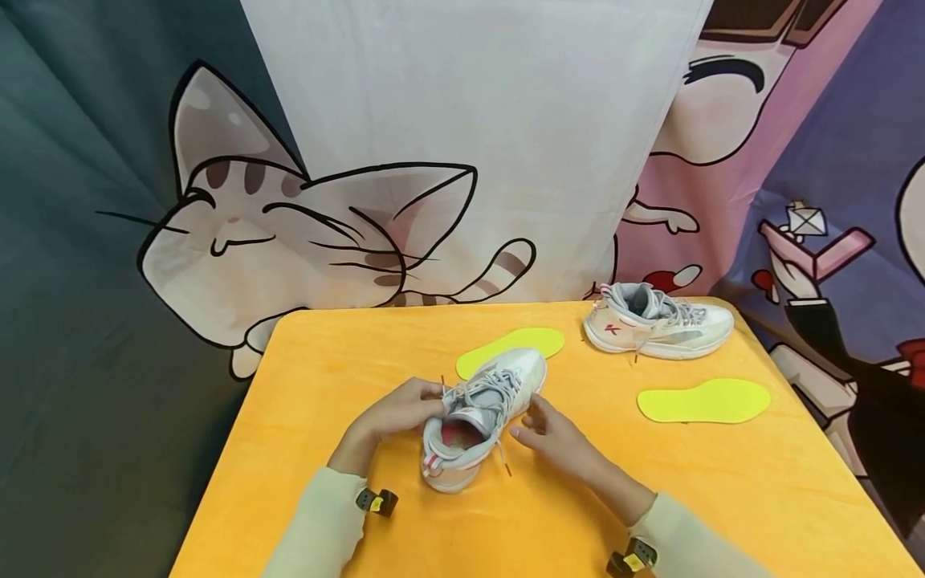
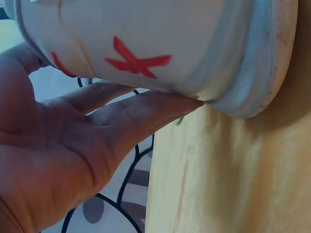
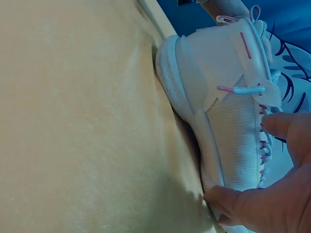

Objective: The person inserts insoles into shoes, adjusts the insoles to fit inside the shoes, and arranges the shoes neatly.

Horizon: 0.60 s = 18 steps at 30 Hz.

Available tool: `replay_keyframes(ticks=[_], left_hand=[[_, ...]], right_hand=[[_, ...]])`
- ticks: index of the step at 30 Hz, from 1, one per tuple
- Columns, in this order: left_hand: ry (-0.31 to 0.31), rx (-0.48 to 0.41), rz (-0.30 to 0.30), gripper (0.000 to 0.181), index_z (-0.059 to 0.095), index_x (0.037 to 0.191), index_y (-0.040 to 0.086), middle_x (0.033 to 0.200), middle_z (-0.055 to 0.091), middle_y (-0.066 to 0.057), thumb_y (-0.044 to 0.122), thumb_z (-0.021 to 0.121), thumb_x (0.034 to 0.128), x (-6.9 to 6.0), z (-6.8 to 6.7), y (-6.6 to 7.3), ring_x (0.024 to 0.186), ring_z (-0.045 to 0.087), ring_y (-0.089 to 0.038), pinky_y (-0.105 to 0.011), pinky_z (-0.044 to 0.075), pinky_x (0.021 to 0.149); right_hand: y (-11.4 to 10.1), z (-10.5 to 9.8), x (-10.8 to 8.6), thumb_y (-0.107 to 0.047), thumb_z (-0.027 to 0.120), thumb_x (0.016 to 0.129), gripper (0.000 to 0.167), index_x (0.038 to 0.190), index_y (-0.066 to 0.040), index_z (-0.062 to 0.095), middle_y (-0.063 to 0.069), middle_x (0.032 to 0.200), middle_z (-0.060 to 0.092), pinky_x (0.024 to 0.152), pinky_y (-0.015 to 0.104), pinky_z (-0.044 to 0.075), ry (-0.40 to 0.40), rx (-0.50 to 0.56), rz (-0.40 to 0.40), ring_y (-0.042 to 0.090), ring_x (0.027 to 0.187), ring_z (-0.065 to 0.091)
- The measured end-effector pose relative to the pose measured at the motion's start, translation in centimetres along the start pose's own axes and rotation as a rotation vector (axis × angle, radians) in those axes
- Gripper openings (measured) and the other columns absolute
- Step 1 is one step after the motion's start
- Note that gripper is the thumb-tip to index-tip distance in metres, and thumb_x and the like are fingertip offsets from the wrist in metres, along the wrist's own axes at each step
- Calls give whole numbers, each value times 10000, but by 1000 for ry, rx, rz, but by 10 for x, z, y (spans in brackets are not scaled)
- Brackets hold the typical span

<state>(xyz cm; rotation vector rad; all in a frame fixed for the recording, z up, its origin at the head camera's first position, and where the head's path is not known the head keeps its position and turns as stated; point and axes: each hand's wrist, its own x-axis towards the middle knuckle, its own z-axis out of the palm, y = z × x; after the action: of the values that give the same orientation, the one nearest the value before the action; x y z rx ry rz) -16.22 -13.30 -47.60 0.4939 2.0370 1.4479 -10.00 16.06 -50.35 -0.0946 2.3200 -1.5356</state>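
A white and grey sneaker (image 1: 531, 371) rests on the yellow table, toe pointing away to the right. Its opening faces me, showing a reddish inside (image 1: 461, 434). My left hand (image 1: 405, 408) touches the shoe's left side with mostly straight fingers (image 2: 146, 114), below a red mark (image 2: 138, 59) on the heel. Beside the forefoot on the other side is my right hand (image 1: 556, 435). One of its digits lies near the laces and another against the sole edge (image 3: 211, 170). Loose lace ends (image 1: 504, 459) hang over the shoe's side.
A second sneaker (image 1: 668, 329) stands at the table's back right. One yellow insole (image 1: 704, 401) lies in front of it; another insole (image 1: 535, 341) lies behind the near shoe, partly covered. Printed cloth (image 1: 462, 88) hangs behind the table (image 1: 347, 345).
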Motion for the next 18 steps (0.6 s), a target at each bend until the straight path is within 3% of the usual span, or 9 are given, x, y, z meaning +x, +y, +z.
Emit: replay_keyframes(ticks=[5, 10, 12, 15, 18], left_hand=[[16, 35, 29, 329, 721, 1185, -64, 913, 739, -72, 47, 595, 902, -5, 19, 8, 621, 510, -56, -188, 415, 559], [81, 113, -21, 199, 751, 995, -6, 738, 645, 16, 99, 624, 883, -12, 44, 23, 565, 436, -66, -200, 355, 516], [96, 147, -43, 173, 746, 970, 29, 730, 633, 27, 123, 633, 877, -16, 53, 29, 552, 442, -78, -211, 359, 509], [100, 152, -72, 193, 741, 1019, 44, 770, 666, 13, 142, 657, 877, -21, 63, 36, 537, 462, -93, -225, 379, 500], [98, 129, -90, 238, 732, 1079, 37, 792, 702, -18, 146, 684, 874, -24, 70, 40, 516, 470, -99, -228, 389, 485]], right_hand=[[-4, -4, -1, -302, 678, 1014, 802, 1610, 25, 252, 288, 1583, 403, 1094, 509, 479, 35, 11, -8, 427, 1393, 513], [-9, -12, -1, -282, 676, 1016, 711, 1587, -11, 350, 230, 1634, 353, 1006, 340, 537, 35, 64, -17, 409, 1403, 504], [-9, -16, -3, -245, 667, 1021, 678, 1582, -14, 365, 204, 1648, 340, 841, 268, 566, 10, 116, -36, 406, 1423, 473], [-8, -21, -8, -204, 668, 1018, 662, 1579, -14, 372, 178, 1658, 335, 603, 225, 493, -20, 195, -50, 398, 1444, 442], [-5, -26, -11, -192, 668, 1017, 672, 1589, -27, 357, 188, 1641, 361, 497, 238, 404, -52, 248, -63, 379, 1434, 459]])
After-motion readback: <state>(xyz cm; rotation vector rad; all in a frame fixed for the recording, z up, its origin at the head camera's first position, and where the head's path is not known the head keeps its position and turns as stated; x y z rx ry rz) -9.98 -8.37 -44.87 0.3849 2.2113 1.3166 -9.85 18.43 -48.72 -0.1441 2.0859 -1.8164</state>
